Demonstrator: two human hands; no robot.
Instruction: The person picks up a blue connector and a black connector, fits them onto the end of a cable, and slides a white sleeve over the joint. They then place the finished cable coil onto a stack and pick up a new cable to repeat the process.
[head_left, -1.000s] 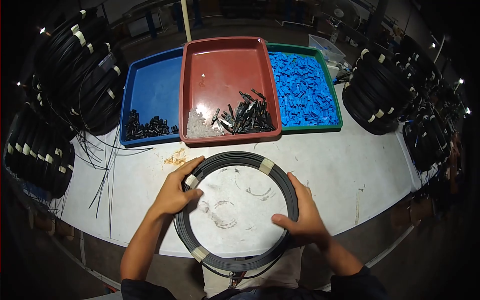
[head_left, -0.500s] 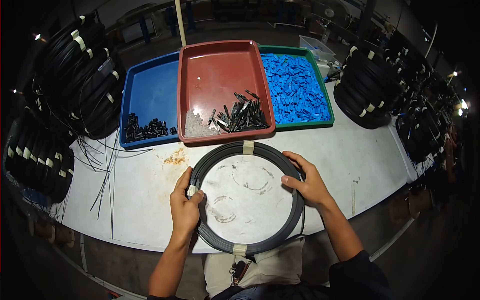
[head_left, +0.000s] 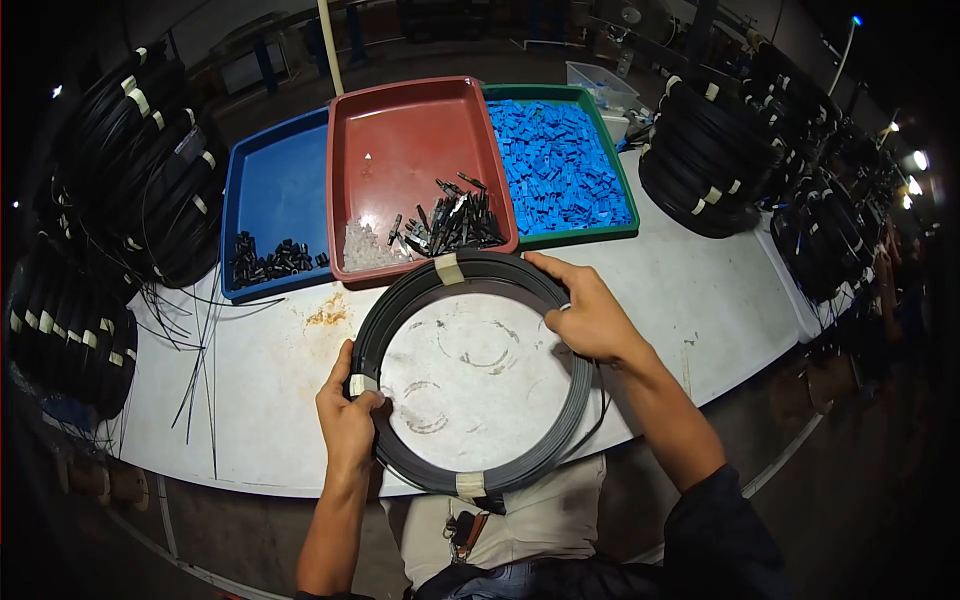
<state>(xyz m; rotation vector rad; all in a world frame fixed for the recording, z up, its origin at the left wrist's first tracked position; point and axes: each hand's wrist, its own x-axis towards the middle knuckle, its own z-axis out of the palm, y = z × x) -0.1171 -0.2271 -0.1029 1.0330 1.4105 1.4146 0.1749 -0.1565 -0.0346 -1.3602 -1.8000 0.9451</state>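
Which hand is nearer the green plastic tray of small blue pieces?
Right. The right hand is in front of the green tray; the left hand is farther, to its left.

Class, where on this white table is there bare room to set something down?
Free: white table between the right hand, green tray and right coil stack; between the blue tray and left hand; inside the held coil. Crowded: far side, under trays; left edge, under coil piles.

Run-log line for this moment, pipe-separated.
left hand: holds dark coil, left side | right hand: holds coil, upper right | beyond: blue tray, red tray, green tray
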